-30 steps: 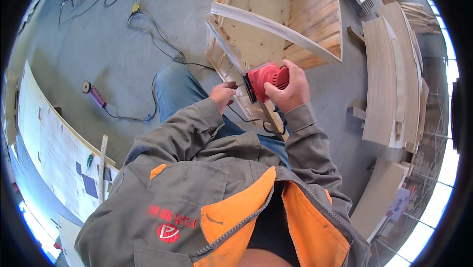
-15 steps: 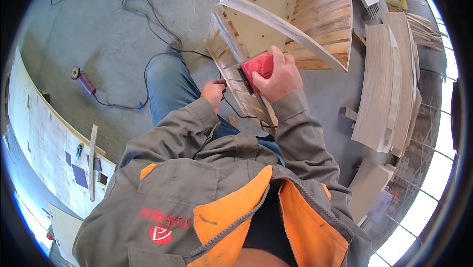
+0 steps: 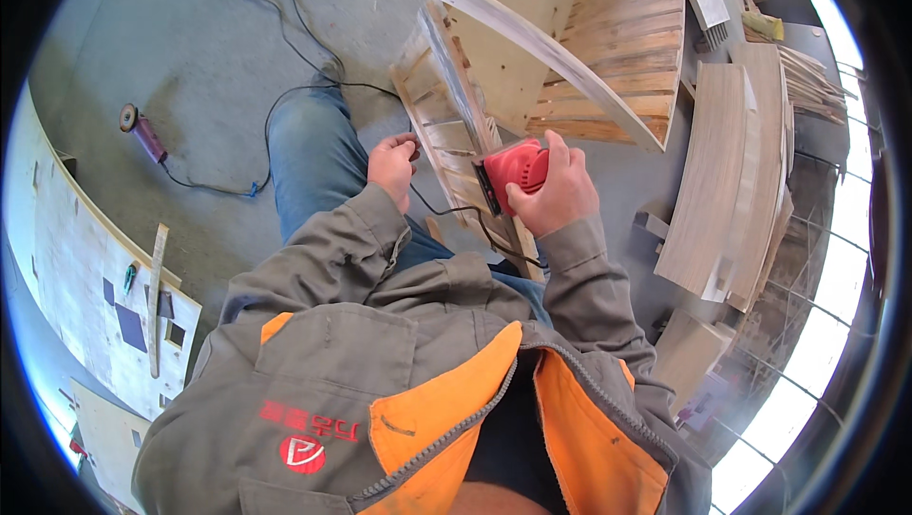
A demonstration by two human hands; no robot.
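My right hand (image 3: 563, 190) is wrapped round a red palm sander (image 3: 518, 168), its dark base turned toward the long edge of a slatted wooden frame (image 3: 465, 121). The sander overlaps that edge; whether its pad touches the wood I cannot tell. Left of the frame, my left hand (image 3: 392, 171) is closed with its fingers pinched on a black power cord (image 3: 446, 212), which runs on past the frame's near end. My bent knee (image 3: 309, 140) lies left of the slats.
A large slatted wooden piece with a curved edge (image 3: 560, 40) stands just beyond. Curved wood panels (image 3: 712, 173) are stacked at right. On the floor at left lies a purple power tool (image 3: 144, 135) with its cord; a long curved board (image 3: 85, 258) stands nearer.
The sander in my right hand has moved nearer along the frame's edge and slightly right. My left hand has shifted a little left and away from me with the cord.
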